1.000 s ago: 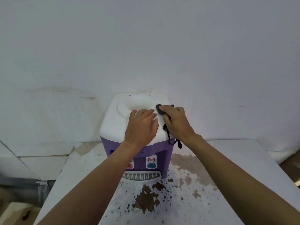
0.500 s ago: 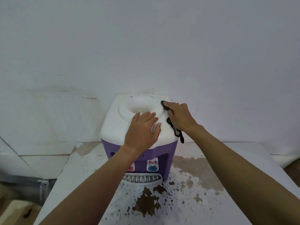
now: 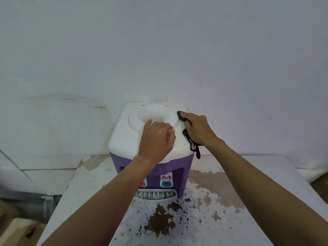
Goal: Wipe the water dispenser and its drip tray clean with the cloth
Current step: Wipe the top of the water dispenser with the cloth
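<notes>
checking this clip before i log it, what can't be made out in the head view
Head view, the only one:
- cloth: mostly under the right hand
- red tap: partly behind the left forearm
- drip tray: left end behind that forearm
- water dispenser: back turned away from the camera
</notes>
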